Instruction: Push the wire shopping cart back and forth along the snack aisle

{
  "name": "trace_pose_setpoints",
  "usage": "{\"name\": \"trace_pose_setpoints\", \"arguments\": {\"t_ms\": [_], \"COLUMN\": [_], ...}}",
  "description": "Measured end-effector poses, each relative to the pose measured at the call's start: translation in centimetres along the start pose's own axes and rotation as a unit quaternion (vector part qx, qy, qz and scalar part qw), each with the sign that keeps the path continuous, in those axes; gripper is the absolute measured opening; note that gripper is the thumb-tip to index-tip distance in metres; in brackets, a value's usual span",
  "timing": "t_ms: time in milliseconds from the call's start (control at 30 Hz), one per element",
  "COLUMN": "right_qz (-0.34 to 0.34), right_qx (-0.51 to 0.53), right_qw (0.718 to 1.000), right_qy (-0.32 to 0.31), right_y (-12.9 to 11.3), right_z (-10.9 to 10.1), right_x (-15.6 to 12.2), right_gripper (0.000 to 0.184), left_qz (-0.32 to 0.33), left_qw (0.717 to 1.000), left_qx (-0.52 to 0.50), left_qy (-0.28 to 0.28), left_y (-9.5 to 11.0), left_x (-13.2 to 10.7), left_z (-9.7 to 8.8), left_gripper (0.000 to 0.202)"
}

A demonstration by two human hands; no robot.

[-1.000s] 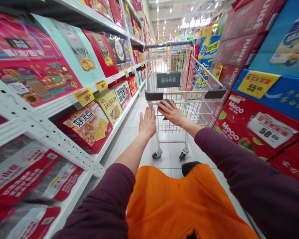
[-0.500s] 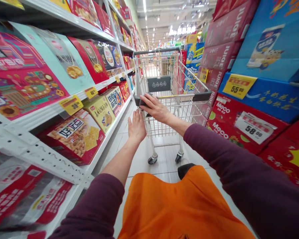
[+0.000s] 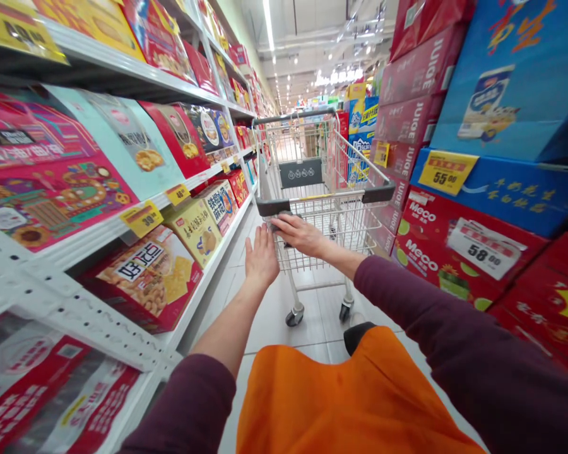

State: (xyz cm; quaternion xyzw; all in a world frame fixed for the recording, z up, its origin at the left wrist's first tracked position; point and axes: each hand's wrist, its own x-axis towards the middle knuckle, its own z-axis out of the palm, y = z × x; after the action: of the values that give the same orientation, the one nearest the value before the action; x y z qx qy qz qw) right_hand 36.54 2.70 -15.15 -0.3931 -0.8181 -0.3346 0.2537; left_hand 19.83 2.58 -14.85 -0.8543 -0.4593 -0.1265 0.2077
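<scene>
A wire shopping cart [image 3: 360, 167] stands in the aisle just ahead of me, its grey handle bar [image 3: 322, 197] across the rear. My right hand [image 3: 299, 234] lies just under the left end of that bar, fingers curled over a small dark object [image 3: 284, 221] held against the cart's rear grid. My left hand [image 3: 261, 255] is beside it on the left, fingers stretched upward and together, palm turned toward the cart; it holds nothing and sits close to the cart's rear left corner. Both sleeves are dark purple, and an orange garment [image 3: 360, 403] covers my front.
White shelves [image 3: 123, 236] on the left carry boxed biscuits and yellow price tags [image 3: 142, 217]. Stacked red and blue cartons [image 3: 454, 246] with price labels wall the right side. The tiled floor [image 3: 269, 315] runs between them, and the cart takes up most of the aisle's width.
My right hand rose to the handle's left end, then dropped just below it. The left hand stayed open beside it. The view tilted up and swung slightly left.
</scene>
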Motion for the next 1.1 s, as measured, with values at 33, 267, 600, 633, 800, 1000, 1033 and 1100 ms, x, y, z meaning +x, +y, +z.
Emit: {"name": "trace_pose_setpoints", "arguments": {"t_ms": [33, 267, 600, 633, 800, 1000, 1033, 1100], "right_qz": [0.011, 0.020, 0.057, 0.073, 0.116, 0.089, 0.084, 0.083], "right_qx": [-0.006, -0.026, -0.026, -0.027, -0.014, -0.009, -0.006, 0.000], "right_qw": [1.000, 0.999, 0.998, 0.996, 0.993, 0.996, 0.996, 0.996], "right_qy": [0.018, -0.034, 0.023, 0.039, 0.020, -0.030, -0.038, -0.044], "right_y": [0.4, 0.1, 0.8, 1.5, 2.6, 1.1, 1.1, 1.4], "right_z": [-0.5, 0.6, -1.1, -1.9, -2.4, 0.3, 0.3, -0.3], "right_x": [0.7, -0.7, -3.3, -2.8, -2.6, -6.1, -6.6, -7.2], "right_gripper": [0.033, 0.034, 0.031, 0.032, 0.033, 0.031, 0.030, 0.029], "left_qz": [-0.002, 0.005, 0.030, 0.031, 0.039, 0.051, 0.053, 0.057], "left_qw": [1.000, 1.000, 0.999, 0.999, 0.998, 0.998, 0.997, 0.997], "left_qx": [-0.001, 0.004, -0.011, -0.017, -0.041, -0.031, -0.032, -0.036], "left_qy": [0.002, -0.014, -0.001, 0.008, 0.012, -0.030, -0.036, -0.039], "left_y": [0.1, 1.2, 2.3, 2.5, 4.0, 5.2, 5.4, 5.7], "left_x": [0.3, 0.1, 0.4, 0.8, 1.9, 0.9, 0.8, 0.8], "left_z": [-0.4, -1.1, -0.9, -1.1, -1.0, 0.4, 0.4, 0.0], "left_gripper": [0.067, 0.066, 0.064, 0.065, 0.068, 0.067, 0.066, 0.066]}}
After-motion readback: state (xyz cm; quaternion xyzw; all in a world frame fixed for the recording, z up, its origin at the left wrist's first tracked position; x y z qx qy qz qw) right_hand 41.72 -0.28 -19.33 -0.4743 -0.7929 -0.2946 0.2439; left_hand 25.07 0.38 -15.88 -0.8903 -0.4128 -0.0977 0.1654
